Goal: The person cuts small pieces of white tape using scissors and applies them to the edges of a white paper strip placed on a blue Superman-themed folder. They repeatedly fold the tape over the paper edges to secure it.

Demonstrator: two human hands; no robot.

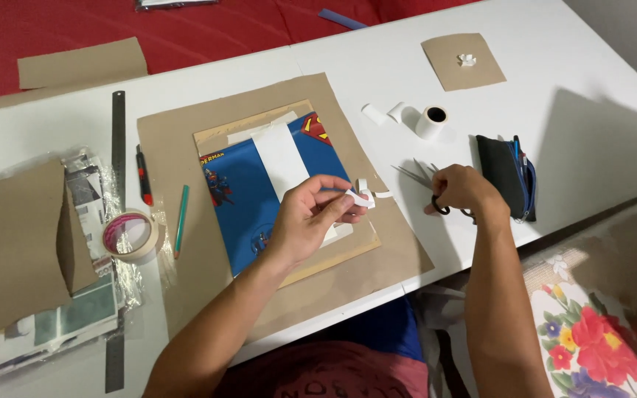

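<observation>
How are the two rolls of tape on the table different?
The pink-cored tape roll lies flat on its side left of the brown card sheet, while the white tape roll lies near the top right with its hole facing the camera. The pink-cored tape roll is a wide, thin ring; the white tape roll looks smaller and thicker, with a loose strip pulled out. Both are round, and neither hand touches them.

Matt brown cardboard sheet on a smooth white bench, glossy blue printed paper, shiny metal scissors, black cloth pouch, steel ruler, crinkly clear plastic bag.
</observation>
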